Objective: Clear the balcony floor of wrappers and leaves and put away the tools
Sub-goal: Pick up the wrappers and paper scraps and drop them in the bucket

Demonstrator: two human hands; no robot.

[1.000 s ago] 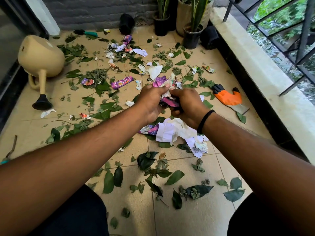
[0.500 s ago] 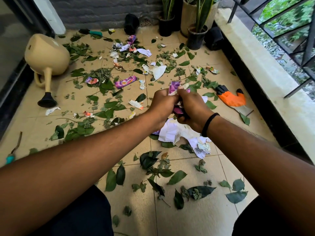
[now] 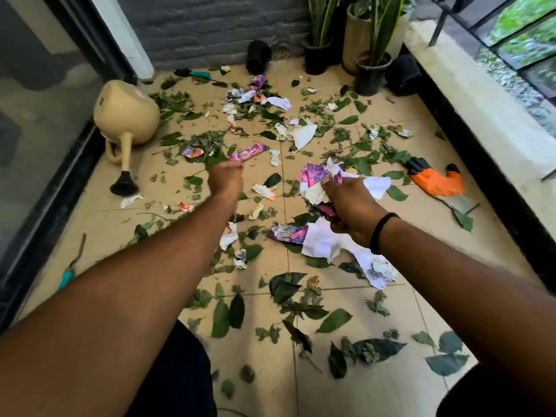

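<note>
Barely started, I am clutching a wad of wrappers (image 3: 316, 185) in my curled right hand (image 3: 352, 206) while my left hand (image 3: 225, 179), blurred so I cannot tell its fingers' state, is reaching toward a purple wrapper (image 3: 248, 152), with leaves (image 3: 334, 320), the watering can (image 3: 126, 115) and glove (image 3: 436, 182) lying across the floor (image 3: 376, 386).
</note>
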